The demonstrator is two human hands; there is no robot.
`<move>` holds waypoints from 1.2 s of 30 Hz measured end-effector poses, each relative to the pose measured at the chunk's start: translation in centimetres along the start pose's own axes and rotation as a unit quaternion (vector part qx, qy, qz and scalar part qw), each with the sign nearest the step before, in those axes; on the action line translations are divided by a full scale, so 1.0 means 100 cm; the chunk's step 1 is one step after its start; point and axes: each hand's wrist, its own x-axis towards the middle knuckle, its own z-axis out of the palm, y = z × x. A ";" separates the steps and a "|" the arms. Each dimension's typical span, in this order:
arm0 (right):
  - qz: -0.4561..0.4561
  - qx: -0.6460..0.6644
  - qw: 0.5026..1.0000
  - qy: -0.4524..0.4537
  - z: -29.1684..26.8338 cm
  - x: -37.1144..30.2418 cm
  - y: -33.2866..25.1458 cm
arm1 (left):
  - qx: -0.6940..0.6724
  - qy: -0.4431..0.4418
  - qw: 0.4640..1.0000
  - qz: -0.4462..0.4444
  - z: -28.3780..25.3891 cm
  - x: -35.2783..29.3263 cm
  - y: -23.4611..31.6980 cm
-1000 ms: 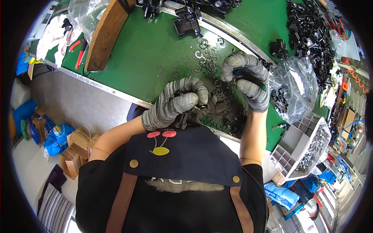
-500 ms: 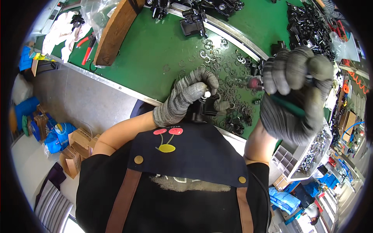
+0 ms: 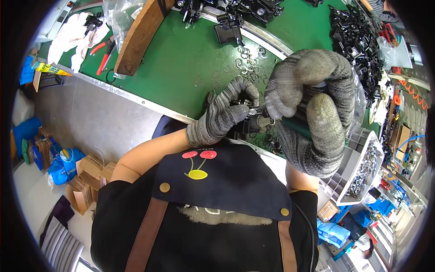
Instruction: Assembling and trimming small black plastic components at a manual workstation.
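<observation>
My left hand (image 3: 219, 113), in a grey knitted glove, is closed around a small black part (image 3: 244, 128) near the table's front edge. A shiny metal pin (image 3: 253, 111) sticks out of that part toward the right. My right hand (image 3: 312, 111), gloved alike, is curled just right of the pin, its fingertips close to it. What the right fingers hold is hidden behind the glove. Several thin metal rings (image 3: 247, 65) lie scattered on the green table (image 3: 176, 68) beyond my hands.
A metal rail (image 3: 267, 38) crosses the table, with black assemblies (image 3: 229, 29) beside it. Black parts are heaped (image 3: 355, 50) at the far right. A wooden block (image 3: 140, 38), red-handled pliers (image 3: 105, 56) and a white cloth (image 3: 72, 41) lie left. A white bin (image 3: 344, 181) stands right.
My right hand has moved left, from over the table's right side to the part in my left hand. A reddish tip that showed by its fingers is now out of sight.
</observation>
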 end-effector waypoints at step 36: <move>-0.032 0.156 0.930 -0.331 -0.049 0.022 0.027 | -0.068 -0.127 0.987 -0.071 -0.018 -0.008 0.006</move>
